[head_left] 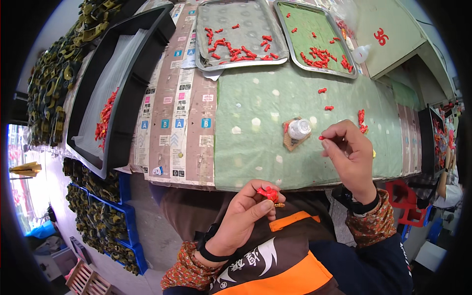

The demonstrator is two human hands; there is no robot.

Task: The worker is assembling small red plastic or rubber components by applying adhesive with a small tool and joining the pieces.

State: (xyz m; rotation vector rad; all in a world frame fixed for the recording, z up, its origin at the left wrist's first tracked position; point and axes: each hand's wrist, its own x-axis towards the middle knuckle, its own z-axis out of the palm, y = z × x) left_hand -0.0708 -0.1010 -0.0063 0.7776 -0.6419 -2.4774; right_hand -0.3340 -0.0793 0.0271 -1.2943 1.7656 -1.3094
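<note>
Between the thumb and fingers of your left hand (253,204) sits a pinched red figure (268,193); your right hand (349,157) pinches a tiny red piece (321,138), a clear jar (299,129) left of its fingertips. Handling two small parts apparently calls for light, steady fingers.

From my remote view, I see a workshop: metal trays (263,19) of small red parts (317,60) far, blue crates (131,219) of dark parts (96,216) left.

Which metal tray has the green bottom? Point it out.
The right-hand tray, beside the white bottle; the left-hand tray has a grey bottom instead.
</note>
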